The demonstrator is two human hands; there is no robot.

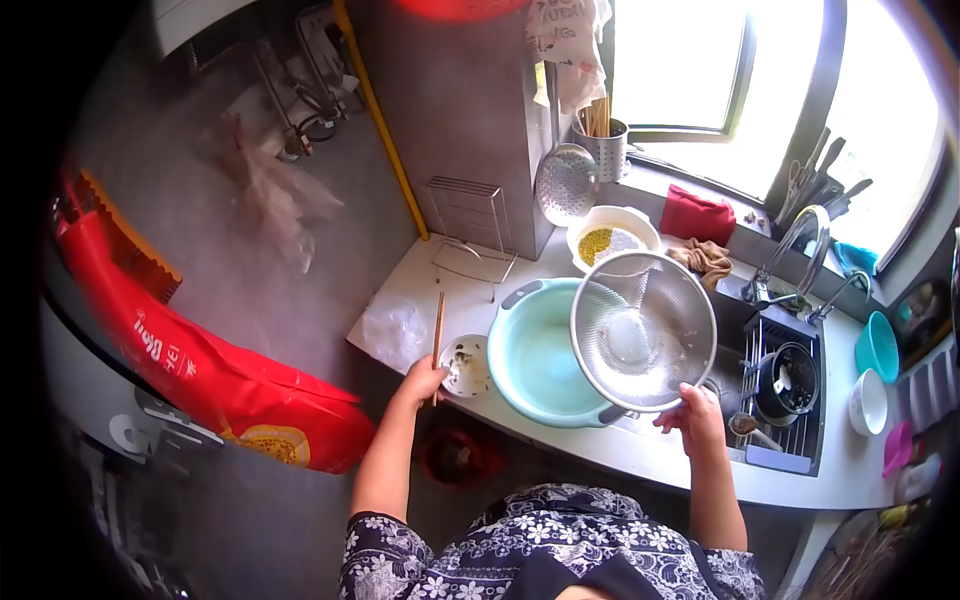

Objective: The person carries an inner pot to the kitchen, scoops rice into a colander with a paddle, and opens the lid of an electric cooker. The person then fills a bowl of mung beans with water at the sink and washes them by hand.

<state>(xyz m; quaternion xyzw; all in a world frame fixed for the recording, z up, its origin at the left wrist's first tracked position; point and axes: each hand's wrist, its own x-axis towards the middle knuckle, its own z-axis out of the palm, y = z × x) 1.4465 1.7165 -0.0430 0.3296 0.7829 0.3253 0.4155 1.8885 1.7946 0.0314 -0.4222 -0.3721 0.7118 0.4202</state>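
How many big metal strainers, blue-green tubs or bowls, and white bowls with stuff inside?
Big strainers: 2 (round silver mesh strainer, hanging perforated metal skimmer)
Blue-green: 2 (large pale plastic basin, small turquoise bowl)
White bowls with stuff: 2 (round white bowl of yellow bits, small white bowl with dark scraps)
Total: 6

A red bag [190,345] is stretching across the left, and a yellow pipe [385,130] is running down to the counter [860,470]. A wire rack [468,188] is standing near a hanging skimmer [567,185]. Sticks [597,118] are poking out of a canister [604,158]. A red cloth [697,215] is lying beside a brown cloth [703,262]. Knives [826,185] are standing by the window [680,65]. A dark pot [785,385] is sitting near the faucet [762,288], left of a teal bowl [877,347].
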